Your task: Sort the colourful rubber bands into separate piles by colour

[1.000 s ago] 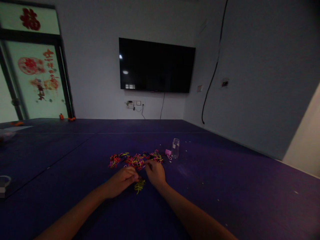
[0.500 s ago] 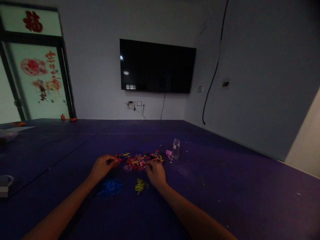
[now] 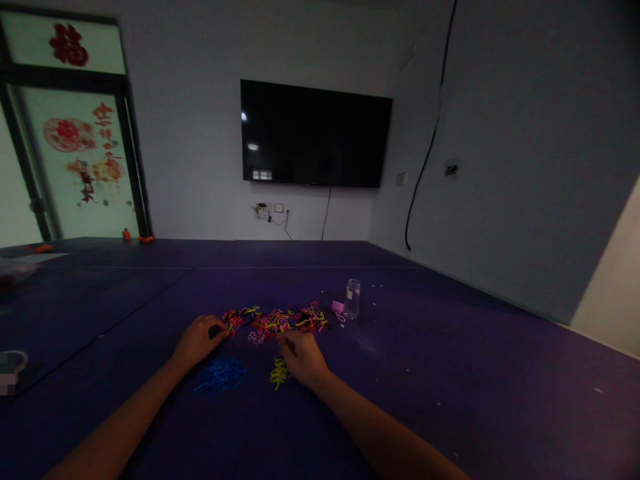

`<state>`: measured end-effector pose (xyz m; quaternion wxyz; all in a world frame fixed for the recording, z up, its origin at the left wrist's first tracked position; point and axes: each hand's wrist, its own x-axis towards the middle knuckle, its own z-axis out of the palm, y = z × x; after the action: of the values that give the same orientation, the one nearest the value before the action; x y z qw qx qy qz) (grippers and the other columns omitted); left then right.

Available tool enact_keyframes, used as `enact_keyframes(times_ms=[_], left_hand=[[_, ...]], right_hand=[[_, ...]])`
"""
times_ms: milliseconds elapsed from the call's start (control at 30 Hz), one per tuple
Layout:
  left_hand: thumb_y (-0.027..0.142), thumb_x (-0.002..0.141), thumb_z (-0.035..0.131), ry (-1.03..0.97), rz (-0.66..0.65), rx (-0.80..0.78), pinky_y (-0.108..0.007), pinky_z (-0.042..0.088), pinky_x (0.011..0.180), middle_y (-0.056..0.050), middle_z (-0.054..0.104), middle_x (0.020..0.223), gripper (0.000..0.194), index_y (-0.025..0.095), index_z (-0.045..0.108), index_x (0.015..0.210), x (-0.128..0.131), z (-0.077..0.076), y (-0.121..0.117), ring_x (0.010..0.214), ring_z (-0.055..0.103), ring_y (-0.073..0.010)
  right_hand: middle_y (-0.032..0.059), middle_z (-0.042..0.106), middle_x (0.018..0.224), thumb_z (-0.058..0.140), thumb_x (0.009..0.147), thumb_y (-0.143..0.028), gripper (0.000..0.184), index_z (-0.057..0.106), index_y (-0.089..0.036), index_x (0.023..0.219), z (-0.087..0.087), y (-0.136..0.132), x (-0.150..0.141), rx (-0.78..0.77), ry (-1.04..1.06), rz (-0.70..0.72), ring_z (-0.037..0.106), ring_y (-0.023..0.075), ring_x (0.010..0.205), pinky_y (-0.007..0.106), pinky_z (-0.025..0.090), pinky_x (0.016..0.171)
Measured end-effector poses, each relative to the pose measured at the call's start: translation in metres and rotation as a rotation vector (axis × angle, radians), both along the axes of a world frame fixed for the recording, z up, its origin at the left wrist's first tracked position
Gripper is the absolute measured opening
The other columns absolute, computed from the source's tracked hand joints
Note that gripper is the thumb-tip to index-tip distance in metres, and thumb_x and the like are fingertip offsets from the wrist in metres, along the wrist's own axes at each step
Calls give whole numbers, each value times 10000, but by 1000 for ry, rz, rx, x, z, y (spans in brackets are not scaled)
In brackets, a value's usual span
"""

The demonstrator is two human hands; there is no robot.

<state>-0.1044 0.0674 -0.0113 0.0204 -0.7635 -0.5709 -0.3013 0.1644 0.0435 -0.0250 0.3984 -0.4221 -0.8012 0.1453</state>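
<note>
Wide, flat purple surface (image 3: 450,393), seamed, with scattered pale specks. Near left, one loose pile of slender bright-blue strips (image 3: 221,375); to its right, one smaller pile of yellow-green loops (image 3: 279,374), apparently elastic, partly behind the right hand (image 3: 304,359). That hand is palm down, fingers curled and tips lowered; whether a loop is pinched there, one cannot tell. The left hand (image 3: 197,343), beyond the blue pile, has its thumb and fingers bent toward each other; its grip, too, cannot be made out. Just beyond both hands, one mixed heap of small red, pink, yellow and black loops (image 3: 273,321), spread with its long axis left to right: its left end beside the left fingertips, the near edge of its middle at the right fingertips, the right hand being nearer the centre. Beyond its right end, one small pink piece (image 3: 337,306) beside one upright clear bottle (image 3: 352,303). Far wall: one black flat-screen television (image 3: 317,133).
</note>
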Motion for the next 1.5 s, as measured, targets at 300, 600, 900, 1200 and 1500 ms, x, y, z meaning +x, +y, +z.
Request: enact_keyframes(times_ms=[300, 600, 900, 1200, 1500], left_hand=[[310, 744, 498, -160, 31, -71, -306, 485, 747, -35, 705, 868, 199, 209, 657, 808, -3, 0, 0, 814, 642, -202], [324, 758, 464, -138, 58, -84, -308, 480, 743, -50, 702, 856, 234, 193, 652, 804, -4, -1, 2, 806, 648, -204], [291, 743, 489, -66, 51, -29, -304, 458, 748, -44, 686, 858, 179, 204, 645, 762, -5, -2, 4, 838, 618, -207], [286, 727, 519, 47, 16, 61, -349, 428, 834, -52, 670, 893, 172, 208, 646, 642, -4, -2, 4, 870, 590, -216], [348, 762, 528, 104, 13, 57, -362, 423, 831, -51, 655, 967, 211, 217, 672, 681, -1, -1, 1, 923, 554, -230]], right_hand=[[9, 715, 811, 491, 784, -180, 265, 688, -235, 953, 10, -9, 4, 32, -177, -137, 651, 139, 729, 192, 403, 638], [15, 719, 829, 485, 798, -204, 273, 681, -242, 984, 11, -10, 3, 40, -242, -181, 656, 151, 752, 199, 399, 637], [19, 718, 797, 475, 807, -205, 281, 675, -234, 1002, 10, -9, 3, 58, -254, -170, 655, 145, 714, 199, 398, 629], [15, 724, 869, 477, 812, -209, 270, 680, -246, 987, 11, -9, 3, 61, -252, -173, 664, 149, 775, 203, 414, 666], [15, 727, 893, 474, 814, -210, 272, 681, -246, 987, 12, -10, 3, 49, -249, -161, 665, 147, 795, 200, 412, 676]])
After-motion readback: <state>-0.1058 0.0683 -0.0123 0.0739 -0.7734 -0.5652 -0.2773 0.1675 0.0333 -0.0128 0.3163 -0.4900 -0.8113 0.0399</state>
